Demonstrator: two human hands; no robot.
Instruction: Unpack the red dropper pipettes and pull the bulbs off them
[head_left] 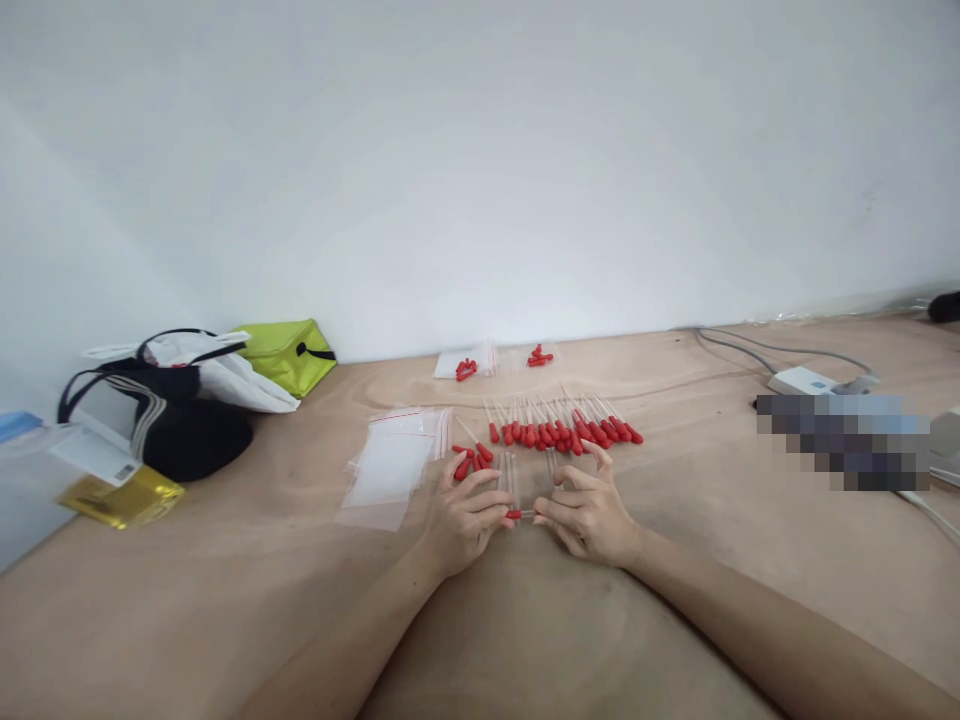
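My left hand [466,512] pinches a red rubber dropper bulb [514,514] between closed fingertips. Opposite it, my right hand [589,505] grips a thin clear dropper tube [527,513], whose end meets the bulb. The fingers hide most of this dropper. Just beyond the hands lie loose clear tubes [511,470], with a few more tubes [553,466] by my right fingers. Several loose red bulbs [463,468] sit beside my left fingertips. Farther back, a row of droppers with red bulbs [551,435] points its tubes toward the wall.
Clear zip bags [394,465] lie left of my left hand. Near the wall are two small bags holding red bulbs [466,369] [539,356]. A green bag [289,355], a black cap [195,440] and a gold packet [124,497] stand left. A white power strip [802,382] with cables lies right.
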